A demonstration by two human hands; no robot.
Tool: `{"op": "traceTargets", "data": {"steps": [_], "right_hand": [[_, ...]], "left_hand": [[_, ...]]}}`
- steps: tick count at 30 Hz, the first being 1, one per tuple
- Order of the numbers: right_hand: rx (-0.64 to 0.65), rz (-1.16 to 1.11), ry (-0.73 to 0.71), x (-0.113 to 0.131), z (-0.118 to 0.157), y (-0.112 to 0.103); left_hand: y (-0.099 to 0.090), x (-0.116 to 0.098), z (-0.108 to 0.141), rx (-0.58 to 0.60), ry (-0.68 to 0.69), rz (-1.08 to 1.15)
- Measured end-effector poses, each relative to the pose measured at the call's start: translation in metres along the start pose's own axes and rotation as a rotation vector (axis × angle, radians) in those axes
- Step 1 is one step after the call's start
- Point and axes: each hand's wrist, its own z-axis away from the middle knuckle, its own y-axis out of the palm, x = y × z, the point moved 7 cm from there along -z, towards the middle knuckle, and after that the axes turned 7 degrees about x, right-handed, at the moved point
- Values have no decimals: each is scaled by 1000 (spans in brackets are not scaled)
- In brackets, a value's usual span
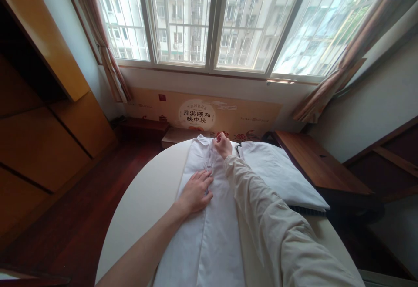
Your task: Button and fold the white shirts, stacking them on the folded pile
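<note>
A long white shirt (219,230) lies on the round table, its sides folded into a narrow strip and its collar (201,140) at the far end. My left hand (195,192) rests flat on the middle of it, fingers stretched and slightly apart. Farther off, my right hand (223,145) has its fingers curled together on the cloth beside the collar, at the table's far edge. The fingertips are partly hidden, but they appear to pinch the shirt there.
The round cream table (137,217) carries a stack of folded white clothes (277,169) on the right, with a dark striped piece (308,211) under it. Beyond are a wooden desk (320,160), a low box (183,135) and a window (186,21). Wooden cabinets (35,147) stand left.
</note>
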Motion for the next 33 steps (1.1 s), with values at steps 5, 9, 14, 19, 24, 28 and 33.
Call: {"op": "traceTargets", "data": {"steps": [5,9,14,19,24,28,33], "right_hand": [[96,109,-249,24,19,19],[129,176,-238,21,25,19],[136,264,-215,17,28,14],[183,229,-241,16,35,22],[337,200,-306,16,37,42],[382,185,-282,13,31,51],[321,137,-271,14,22,44]], "left_hand": [[2,1,0,-10,0,-3],[2,1,0,-25,-3,9],[1,1,1,-37,-8,17],[2,1,0,-39,-15,7],[3,1,0,-24,-9,-5],[3,1,1,-8,-5,-8],[3,0,1,2,-6,0]]}}
